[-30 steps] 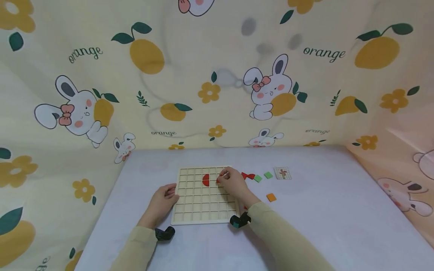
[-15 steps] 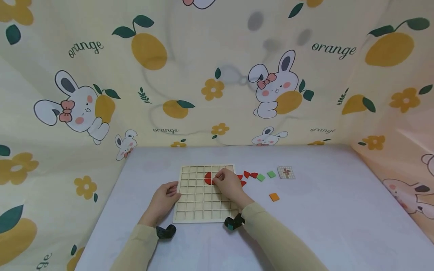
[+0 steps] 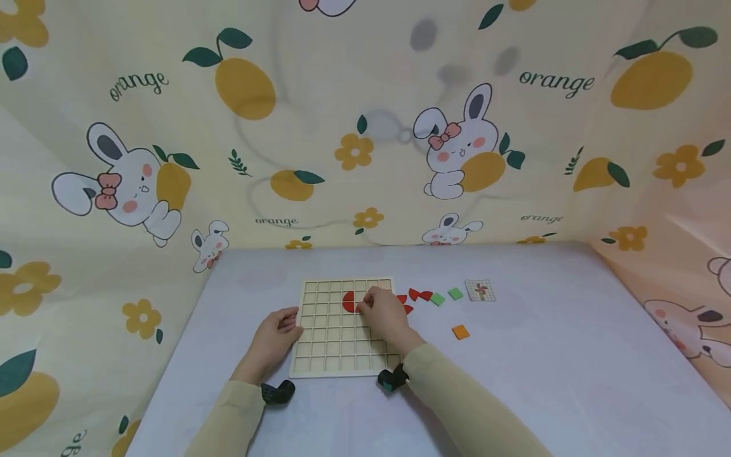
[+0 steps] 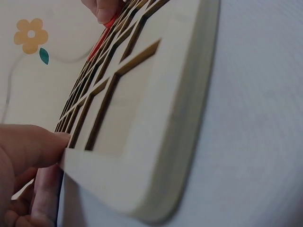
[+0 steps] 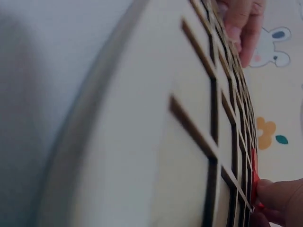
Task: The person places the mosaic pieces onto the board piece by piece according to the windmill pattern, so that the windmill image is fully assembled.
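A pale wooden grid board (image 3: pixel 328 349) lies on the table, with red curved pieces (image 3: pixel 348 302) set side by side in its upper middle cells. My left hand (image 3: pixel 271 339) holds the board's left edge; in the left wrist view the thumb (image 4: pixel 35 146) is at the rim and the other fingers curl along the side. Over the board, my right hand (image 3: pixel 388 317) pinches a small red piece (image 5: pixel 255 182) between thumb and fingertips, right beside the placed ones. The fingers hide most of that piece in the head view.
Right of the board lie several red pieces (image 3: pixel 425 296), two green squares (image 3: pixel 437 299) and an orange square (image 3: pixel 460 332). A small gridded card with a pinwheel picture (image 3: pixel 481 291) lies farther right. A patterned cloth (image 3: pixel 320 139) hangs behind the table.
My right hand has moved a little left with its red piece, up to the placed red ones. More red pieces beside the board now show. My left hand stays at the edge.
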{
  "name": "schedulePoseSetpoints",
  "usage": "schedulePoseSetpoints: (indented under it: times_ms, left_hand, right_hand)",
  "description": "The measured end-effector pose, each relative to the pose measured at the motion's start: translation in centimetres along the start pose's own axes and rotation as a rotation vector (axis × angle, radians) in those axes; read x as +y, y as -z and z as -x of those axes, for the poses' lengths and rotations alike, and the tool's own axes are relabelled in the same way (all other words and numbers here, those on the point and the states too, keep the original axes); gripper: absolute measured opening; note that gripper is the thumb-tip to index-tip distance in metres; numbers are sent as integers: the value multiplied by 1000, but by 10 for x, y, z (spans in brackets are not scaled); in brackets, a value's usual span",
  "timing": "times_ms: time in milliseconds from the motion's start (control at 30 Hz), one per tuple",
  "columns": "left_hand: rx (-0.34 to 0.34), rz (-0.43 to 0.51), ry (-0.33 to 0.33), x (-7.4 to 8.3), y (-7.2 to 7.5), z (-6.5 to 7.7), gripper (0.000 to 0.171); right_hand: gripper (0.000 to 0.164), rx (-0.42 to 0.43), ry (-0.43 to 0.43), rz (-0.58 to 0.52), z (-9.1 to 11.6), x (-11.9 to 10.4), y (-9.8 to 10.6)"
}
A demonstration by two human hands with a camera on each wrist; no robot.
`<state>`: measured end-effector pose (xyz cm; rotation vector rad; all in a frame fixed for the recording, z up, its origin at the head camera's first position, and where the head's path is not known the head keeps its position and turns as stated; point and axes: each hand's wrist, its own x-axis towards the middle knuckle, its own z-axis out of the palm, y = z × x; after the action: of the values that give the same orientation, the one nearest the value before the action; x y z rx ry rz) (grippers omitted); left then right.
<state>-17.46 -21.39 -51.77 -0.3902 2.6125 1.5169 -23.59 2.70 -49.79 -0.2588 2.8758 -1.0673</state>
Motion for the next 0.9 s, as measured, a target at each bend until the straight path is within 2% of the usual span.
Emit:
schedulePoseSetpoints:
  times_ms: [267, 400, 500, 600, 733, 900]
  left_hand:
    - [2, -8, 4, 1, 0, 0, 52]
    - [0, -15, 4, -3, -1, -2, 52]
    - [-5, -6, 3, -5, -2, -3, 53]
    - [-7, -4, 8, -7, -3, -4, 52]
    - [-5, -13, -3, -8, -2, -4, 52]
    - [-2, -22, -15, -8, -3, -2, 52]
  right_hand:
    - [14, 49, 98, 313, 2, -8, 0]
    - [13, 60, 99, 340, 3, -9, 1]
    - [10, 44, 84, 293, 5, -8, 3]
    - [14, 12, 62, 188, 7, -5, 10]
    - [20, 1, 6, 38, 8, 4, 27]
    - [22, 3, -98, -79, 12, 24, 51]
